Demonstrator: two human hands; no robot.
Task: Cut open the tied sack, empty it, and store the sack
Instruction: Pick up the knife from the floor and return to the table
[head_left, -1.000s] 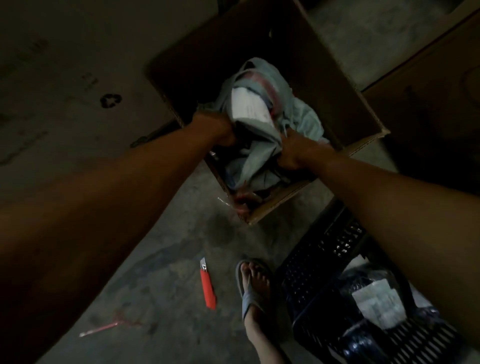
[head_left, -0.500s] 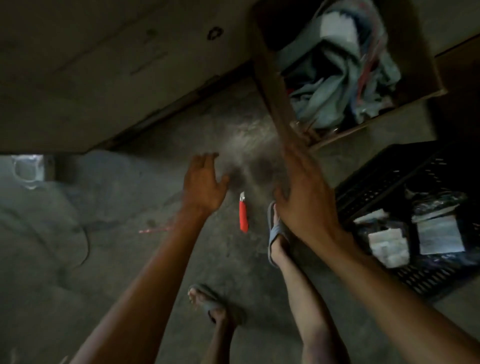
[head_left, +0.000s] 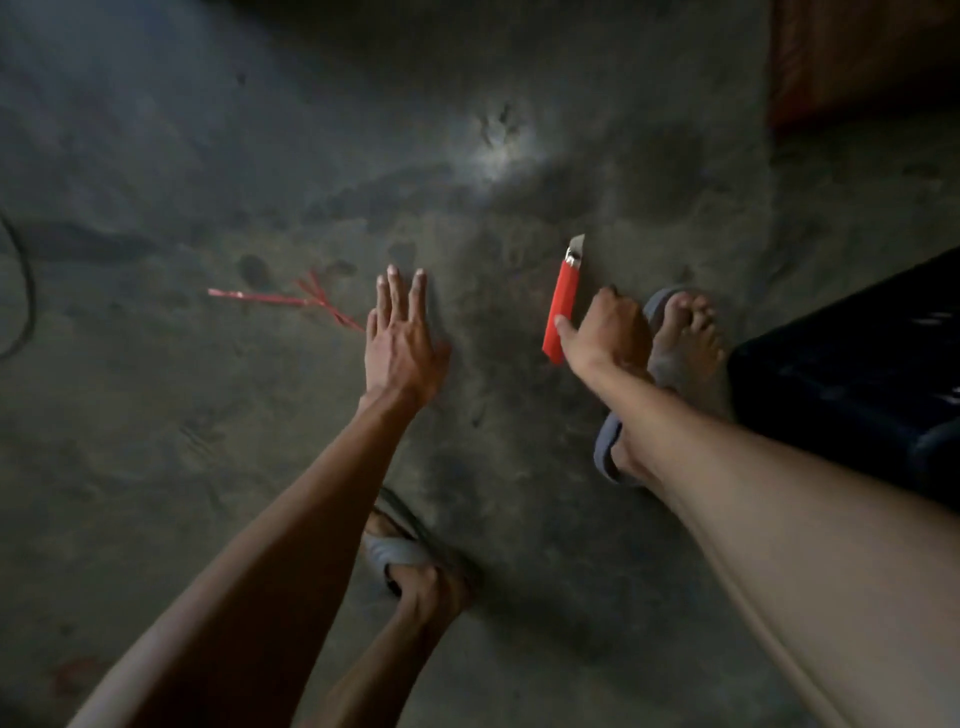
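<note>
A red utility knife lies on the concrete floor with its blade out, pointing away from me. My right hand is on its lower half, thumb on one side and curled fingers on the other. My left hand hovers flat over the floor to the left of the knife, fingers spread and holding nothing. A cut red string lies just left of that hand. The sack and the cardboard box are out of view.
A black plastic crate stands at the right edge, beside my sandalled right foot. My left foot is lower, between my arms. A brown box corner shows top right, and a dark cable lies at far left.
Both hands left the sack in the cardboard box and came down to the floor. My view swung down, so the box dropped out of sight. My right hand reached the knife.
</note>
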